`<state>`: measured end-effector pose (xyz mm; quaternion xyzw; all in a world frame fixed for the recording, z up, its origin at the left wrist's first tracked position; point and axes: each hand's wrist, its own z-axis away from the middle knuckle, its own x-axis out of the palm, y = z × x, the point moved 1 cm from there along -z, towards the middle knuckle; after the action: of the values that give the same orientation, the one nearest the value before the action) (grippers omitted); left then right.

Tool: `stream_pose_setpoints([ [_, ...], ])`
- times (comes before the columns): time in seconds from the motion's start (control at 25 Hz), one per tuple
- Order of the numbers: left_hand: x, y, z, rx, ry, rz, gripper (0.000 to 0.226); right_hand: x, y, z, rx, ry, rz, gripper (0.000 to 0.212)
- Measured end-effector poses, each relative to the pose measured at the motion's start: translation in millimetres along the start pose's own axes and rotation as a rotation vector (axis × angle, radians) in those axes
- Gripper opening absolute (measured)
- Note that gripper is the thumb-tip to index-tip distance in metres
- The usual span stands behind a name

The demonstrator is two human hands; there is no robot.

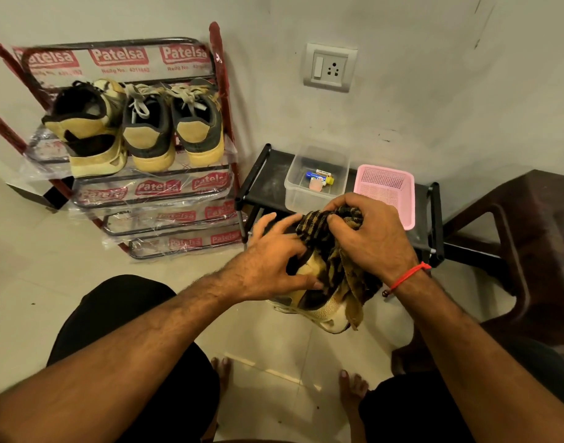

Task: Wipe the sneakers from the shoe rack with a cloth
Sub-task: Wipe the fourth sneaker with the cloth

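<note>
A tan and black sneaker (319, 310) is held in the air in front of me, heel toward me. My left hand (274, 263) grips its heel and side, fingers curled round the collar. My right hand (370, 233) clutches a brown and black patterned cloth (338, 270) bunched over the top of the sneaker, and the cloth hangs down its right side. Three more tan and dark sneakers (140, 129) stand heels out on a shelf of the red shoe rack (219, 91) at the upper left.
A low black rack (267, 183) by the wall carries a clear plastic box (315, 183) with small items and a pink basket (386, 193). A dark brown plastic chair (517, 238) stands at the right. My knees and bare feet are below on the tiled floor.
</note>
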<state>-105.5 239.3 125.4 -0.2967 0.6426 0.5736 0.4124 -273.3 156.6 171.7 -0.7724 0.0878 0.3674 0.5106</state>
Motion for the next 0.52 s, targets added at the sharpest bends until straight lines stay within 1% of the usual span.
stream_pose_setpoints([
  [0.08, 0, 2, 0, 0.024, 0.035, 0.07, 0.025, -10, -11, 2, -0.009, 0.071, -0.082, 0.013],
  [0.12, -1, 2, -1, 0.01, 0.067, 0.111, 0.025, -16, -16, 2, 0.003, 0.105, -0.128, 0.015],
  [0.2, -4, 2, -3, -0.028, 0.16, 0.168, 0.039, -26, -21, 2, 0.022, 0.172, -0.194, 0.016],
  [0.28, -9, -2, -5, -0.072, 0.284, 0.156, 0.04, -29, -23, 2, 0.033, 0.243, -0.257, 0.014],
  [0.36, -13, -10, -6, -0.181, 0.344, 0.127, 0.043, -22, -22, 2, 0.026, 0.267, -0.308, 0.007],
  [0.4, -14, -15, -7, -0.243, 0.351, 0.156, 0.048, -15, -22, 3, 0.017, 0.243, -0.302, 0.011],
  [0.44, -13, -18, -7, -0.295, 0.347, 0.209, 0.053, -7, -19, 4, 0.003, 0.201, -0.271, 0.021],
  [0.52, -11, -18, -6, -0.354, 0.305, 0.311, 0.059, 9, -14, 4, -0.075, 0.115, -0.121, 0.044],
])
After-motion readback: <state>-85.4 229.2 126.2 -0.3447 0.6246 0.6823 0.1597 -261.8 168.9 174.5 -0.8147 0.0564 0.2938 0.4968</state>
